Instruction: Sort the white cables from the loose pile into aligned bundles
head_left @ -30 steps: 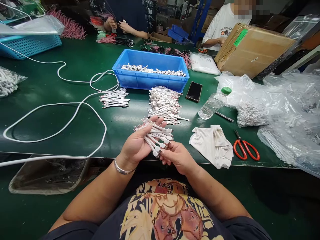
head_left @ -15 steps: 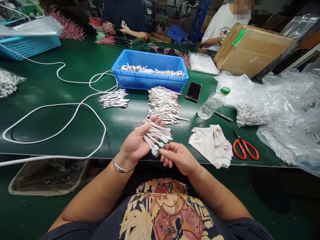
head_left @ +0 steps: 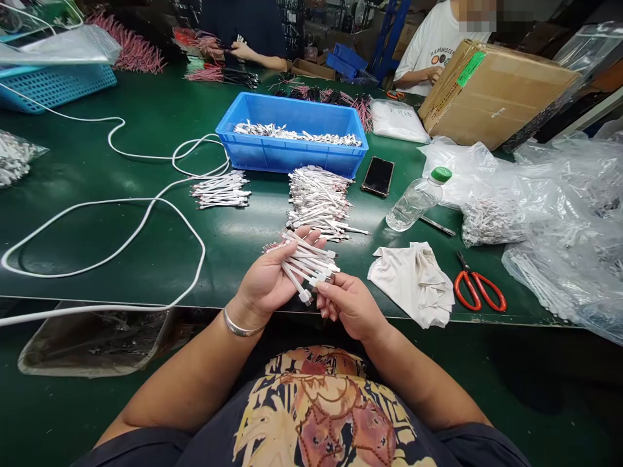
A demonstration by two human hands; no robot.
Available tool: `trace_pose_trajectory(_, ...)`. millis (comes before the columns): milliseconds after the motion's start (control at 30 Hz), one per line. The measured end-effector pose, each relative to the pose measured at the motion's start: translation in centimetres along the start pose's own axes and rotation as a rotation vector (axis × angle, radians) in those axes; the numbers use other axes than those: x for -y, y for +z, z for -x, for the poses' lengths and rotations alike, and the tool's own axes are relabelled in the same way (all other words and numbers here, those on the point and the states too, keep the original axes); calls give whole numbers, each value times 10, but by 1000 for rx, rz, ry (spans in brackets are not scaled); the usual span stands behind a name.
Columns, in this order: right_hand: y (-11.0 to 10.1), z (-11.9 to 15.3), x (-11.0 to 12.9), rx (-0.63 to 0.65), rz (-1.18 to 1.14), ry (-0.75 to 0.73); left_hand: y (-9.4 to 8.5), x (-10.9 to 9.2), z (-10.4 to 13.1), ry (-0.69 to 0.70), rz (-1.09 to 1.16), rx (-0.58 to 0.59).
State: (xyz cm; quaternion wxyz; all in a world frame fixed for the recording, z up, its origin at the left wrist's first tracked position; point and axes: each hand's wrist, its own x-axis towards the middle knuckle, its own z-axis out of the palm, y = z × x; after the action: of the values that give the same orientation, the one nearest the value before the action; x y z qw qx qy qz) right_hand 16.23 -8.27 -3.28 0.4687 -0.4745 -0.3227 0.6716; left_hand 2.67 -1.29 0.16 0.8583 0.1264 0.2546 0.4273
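A bunch of short white cables (head_left: 307, 259) with plugs at one end lies across my left hand (head_left: 265, 279), held under the thumb. My right hand (head_left: 353, 303) pinches the plug end of one cable at the right side of the bunch. Just beyond my hands, a large pile of the same cables (head_left: 318, 198) rests on the green table (head_left: 263, 227). Left of it sits a smaller pile (head_left: 221, 190). Behind both, a blue bin (head_left: 292, 155) contains more white cables.
To the right are a phone (head_left: 378, 176), a bottle (head_left: 413, 204), a cloth (head_left: 413, 282), red-handled scissors (head_left: 479, 290) and plastic bags (head_left: 559, 227). A long white cord (head_left: 202, 259) loops at left. Across the table, two people sit near a cardboard box (head_left: 496, 94).
My right hand has shifted slightly up among the plugs. The cables in my left hand are spread differently, with one plug now sticking out lower than the others.
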Motion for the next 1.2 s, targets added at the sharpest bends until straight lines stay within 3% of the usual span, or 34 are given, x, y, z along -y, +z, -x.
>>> trace_pose_trajectory(233, 1, 2, -3, -7, -16, -49, -4, -2, 0, 8, 3, 33)
trace_pose_trajectory(400, 1, 7, -4, 54, 21, -41, -2, -4, 1, 6, 20, 48)
trace_pose_trajectory(633, 14, 7, -4, 208, -81, 127, 0, -2, 0, 6, 16, 109)
trace_pose_trajectory(967, 21, 6, -9, 229, -311, 243, -2, 2, -5, 5, -6, 38)
trace_pose_trajectory(1200, 25, 8, -11, 209, -222, 213, 0, 2, -3, -11, 28, 83)
